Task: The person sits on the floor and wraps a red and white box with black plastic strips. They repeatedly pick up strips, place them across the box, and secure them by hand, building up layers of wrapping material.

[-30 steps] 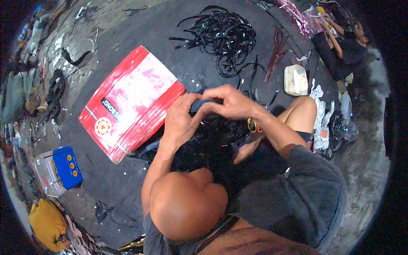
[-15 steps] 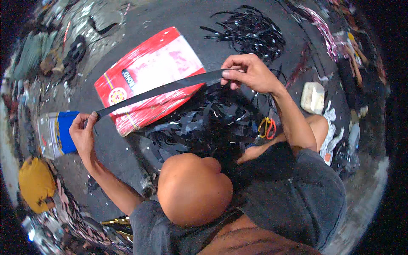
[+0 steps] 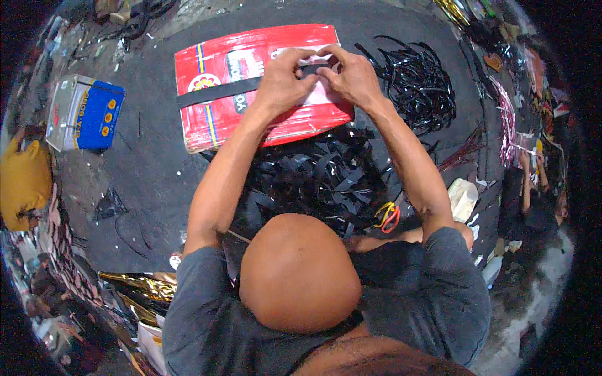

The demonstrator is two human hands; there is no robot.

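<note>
A flat red and white package (image 3: 291, 125), wrapped in shiny film, lies in front of me. Across it runs a black strip (image 3: 219, 92), its left end lying near the package's left edge. My left hand (image 3: 285, 81) and my right hand (image 3: 352, 76) are close together over the package's right half, fingers bent and pinching the strip between them. The fingertips nearly meet, and the hands partly cover the strip there. Nearer to me is a loose heap of black strips (image 3: 313, 175), beside the package's near edge.
Right of the package lies a bundle of shiny black strips (image 3: 423, 91). Scissors with yellow and red handles (image 3: 389, 217) rest by my leg. A silver and blue tin (image 3: 100, 119) stands left, with gold foil (image 3: 141, 286) lower down. Other people sit at both sides.
My hands have come together over the package; before, they were wide apart, stretching the strip between them. The strip's left end is now released onto the package. The view has shifted.
</note>
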